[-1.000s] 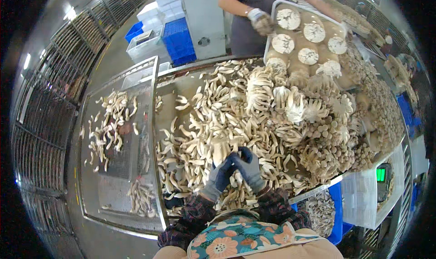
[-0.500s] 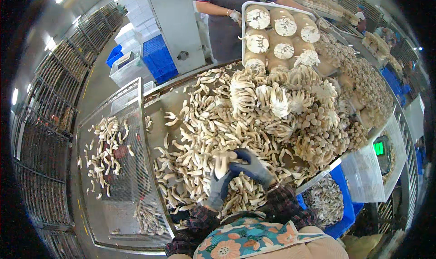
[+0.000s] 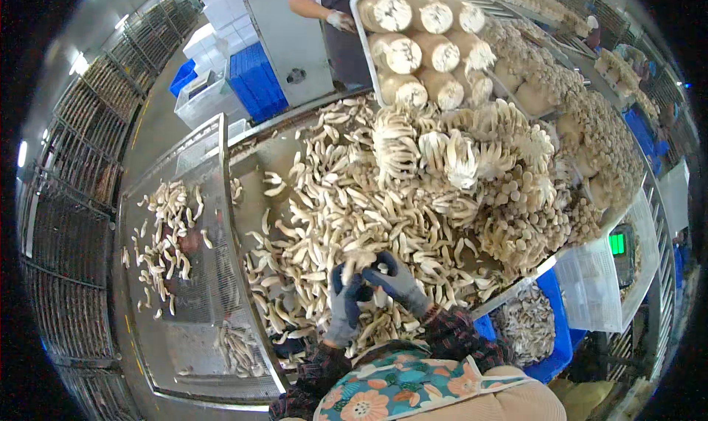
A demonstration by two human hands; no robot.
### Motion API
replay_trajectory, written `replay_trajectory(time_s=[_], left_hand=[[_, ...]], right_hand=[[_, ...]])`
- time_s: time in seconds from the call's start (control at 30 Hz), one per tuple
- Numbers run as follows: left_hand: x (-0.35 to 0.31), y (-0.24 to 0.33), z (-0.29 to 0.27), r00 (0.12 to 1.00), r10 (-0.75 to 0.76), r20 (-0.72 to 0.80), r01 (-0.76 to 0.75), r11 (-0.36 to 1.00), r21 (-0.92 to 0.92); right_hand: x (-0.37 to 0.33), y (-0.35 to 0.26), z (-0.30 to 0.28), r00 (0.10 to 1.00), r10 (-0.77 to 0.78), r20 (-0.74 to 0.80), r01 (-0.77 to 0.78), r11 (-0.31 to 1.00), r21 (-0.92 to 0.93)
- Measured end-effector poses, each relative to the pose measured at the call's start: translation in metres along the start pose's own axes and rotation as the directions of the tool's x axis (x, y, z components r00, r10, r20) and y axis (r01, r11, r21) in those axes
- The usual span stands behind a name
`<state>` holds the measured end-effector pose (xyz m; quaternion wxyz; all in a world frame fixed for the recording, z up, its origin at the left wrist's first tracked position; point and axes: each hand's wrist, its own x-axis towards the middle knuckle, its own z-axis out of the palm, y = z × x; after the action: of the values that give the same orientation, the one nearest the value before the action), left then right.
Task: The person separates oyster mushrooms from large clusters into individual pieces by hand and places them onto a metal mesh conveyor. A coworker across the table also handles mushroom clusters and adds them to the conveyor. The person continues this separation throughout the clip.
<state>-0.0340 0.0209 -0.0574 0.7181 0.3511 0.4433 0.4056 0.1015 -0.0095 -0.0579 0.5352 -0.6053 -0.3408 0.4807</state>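
My left hand (image 3: 344, 306), in a grey glove with dark fingers, is closed on a pale mushroom (image 3: 359, 261) above a heap of loose mushrooms (image 3: 332, 211). My right hand (image 3: 398, 282), gloved alike, meets it from the right, its dark fingers curled on the same mushroom. The fingers partly cover it, so its full shape does not show. Beyond my hands and to the right lie uncut mushroom clusters (image 3: 516, 192), with thick pale stems and brown caps.
Across the table a co-worker's gloved hand (image 3: 341, 20) grips a white tray (image 3: 363, 41) of mushroom blocks. A mesh-bottomed frame (image 3: 230, 222) with scattered mushrooms lies left. At right are a blue crate (image 3: 564, 340) of mushrooms, a clear bin (image 3: 586, 288) and a scale with a green display (image 3: 616, 244).
The co-worker's tray has shifted left and toward the clusters. My hands have moved slightly, drawing closer round the mushroom; the view has shifted a little.
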Motion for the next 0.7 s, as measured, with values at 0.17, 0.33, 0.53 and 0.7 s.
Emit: replay_trajectory(time_s=[0.17,0.33,0.53,0.7], left_hand=[[0.014,0.014,0.007,0.988,0.057,-0.147,-0.085,0.978,-0.193],[0.031,0.005,-0.009,0.991,0.080,-0.110,-0.087,0.995,-0.058],[0.042,0.017,0.008,0.967,-0.174,-0.185,0.178,0.984,0.001],[0.048,0.037,0.029,0.964,-0.258,-0.068,0.246,0.957,-0.153]], right_hand=[[-0.015,-0.019,0.011,0.994,-0.063,-0.093,0.073,0.991,0.114],[0.002,-0.014,0.009,0.957,-0.250,-0.145,0.233,0.965,-0.124],[0.013,-0.041,0.002,0.999,-0.034,-0.008,0.034,0.996,0.078],[0.036,0.010,-0.003,0.972,-0.128,0.197,0.140,0.989,-0.047]])
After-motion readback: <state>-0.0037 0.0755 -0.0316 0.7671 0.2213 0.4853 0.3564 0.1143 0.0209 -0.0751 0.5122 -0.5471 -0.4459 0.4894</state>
